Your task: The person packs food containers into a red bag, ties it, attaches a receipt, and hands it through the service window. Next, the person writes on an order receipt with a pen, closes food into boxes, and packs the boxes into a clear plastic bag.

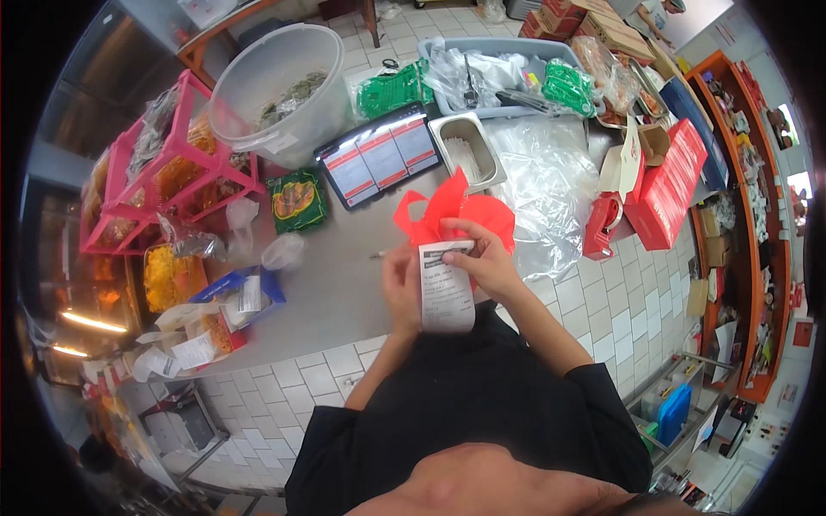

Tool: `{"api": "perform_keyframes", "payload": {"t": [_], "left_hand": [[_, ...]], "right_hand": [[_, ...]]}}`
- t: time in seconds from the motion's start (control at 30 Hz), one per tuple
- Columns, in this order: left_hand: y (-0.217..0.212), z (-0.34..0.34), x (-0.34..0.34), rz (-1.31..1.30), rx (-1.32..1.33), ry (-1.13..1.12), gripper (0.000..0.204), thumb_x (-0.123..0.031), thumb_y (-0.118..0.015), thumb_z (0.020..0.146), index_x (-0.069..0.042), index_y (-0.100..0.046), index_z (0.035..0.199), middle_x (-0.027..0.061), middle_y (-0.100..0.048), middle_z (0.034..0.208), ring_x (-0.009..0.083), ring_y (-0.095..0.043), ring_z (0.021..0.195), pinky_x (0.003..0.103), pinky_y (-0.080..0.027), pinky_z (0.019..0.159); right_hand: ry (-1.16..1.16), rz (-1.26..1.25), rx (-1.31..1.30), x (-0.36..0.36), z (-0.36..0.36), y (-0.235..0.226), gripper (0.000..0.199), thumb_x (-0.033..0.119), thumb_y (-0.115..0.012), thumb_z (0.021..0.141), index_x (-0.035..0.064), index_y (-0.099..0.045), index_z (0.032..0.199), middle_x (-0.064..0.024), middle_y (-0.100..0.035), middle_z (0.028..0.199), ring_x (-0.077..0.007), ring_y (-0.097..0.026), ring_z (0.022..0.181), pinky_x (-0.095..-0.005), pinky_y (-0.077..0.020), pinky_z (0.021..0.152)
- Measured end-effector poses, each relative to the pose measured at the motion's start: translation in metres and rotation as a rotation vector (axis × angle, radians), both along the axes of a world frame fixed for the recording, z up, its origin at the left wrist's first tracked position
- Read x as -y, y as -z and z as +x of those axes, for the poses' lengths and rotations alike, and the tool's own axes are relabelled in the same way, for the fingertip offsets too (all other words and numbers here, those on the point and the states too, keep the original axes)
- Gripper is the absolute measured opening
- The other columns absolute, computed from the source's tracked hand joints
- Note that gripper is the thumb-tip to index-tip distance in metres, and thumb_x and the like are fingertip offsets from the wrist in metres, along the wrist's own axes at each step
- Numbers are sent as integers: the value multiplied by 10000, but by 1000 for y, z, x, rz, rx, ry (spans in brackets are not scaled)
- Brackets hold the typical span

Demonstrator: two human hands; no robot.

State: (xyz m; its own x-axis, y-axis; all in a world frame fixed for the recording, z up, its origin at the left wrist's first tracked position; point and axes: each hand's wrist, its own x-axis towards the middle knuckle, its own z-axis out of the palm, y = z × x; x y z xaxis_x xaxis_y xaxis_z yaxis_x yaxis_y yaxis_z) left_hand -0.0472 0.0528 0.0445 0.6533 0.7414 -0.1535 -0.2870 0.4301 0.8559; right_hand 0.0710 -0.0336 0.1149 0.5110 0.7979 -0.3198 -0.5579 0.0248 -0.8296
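Both hands hold a white paper slip (446,288) right in front of a red plastic bag (456,215). The left hand (401,284) pinches its side, the right hand (483,258) grips its top. Behind the bag sit a tablet (379,155) and a small metal tub (466,148). Clear plastic (542,193) lies just right of the bag.

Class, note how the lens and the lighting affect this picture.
Head view: fisheye bends the floor tiles and shelf toward a black rim; light is even and bright on the steel counter; the receipt in both hands is sharp; glowing lamps flare at left.
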Motion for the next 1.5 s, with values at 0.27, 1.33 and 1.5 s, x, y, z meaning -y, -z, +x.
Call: {"api": "perform_keyframes", "payload": {"t": [0.27, 1.33, 1.5], "left_hand": [[-9, -10, 37, -56, 138, -6, 296, -22, -598, 834, 18, -533, 1120, 120, -618, 1035, 181, -622, 894, 302, -516, 780], [-82, 49, 47, 1198, 59, 975, 333, -18, -663, 705, 15, -589, 1028, 93, -660, 861, 168, -632, 785, 292, -489, 727], [-116, 84, 152, 1250, 129, 1108, 330, -23, -669, 709, 11, -589, 1027, 90, -662, 849, 164, -634, 772, 290, -491, 716]], "right_hand": [[-38, -172, 528, 6, -9, 29, 441, -63, -673, 759, 10, -494, 1156, -90, -627, 978, -130, -623, 862, -246, -509, 749], [-208, 578, 393, 126, 29, -124, 238, 183, -517, 907, 55, -542, 707, 34, -471, 634, -54, -455, 579, -218, -368, 500], [166, 738, 394, 281, 69, -202, 215, 255, -531, 925, 79, -610, 830, 8, -580, 737, -59, -548, 648, -228, -442, 568]]}}
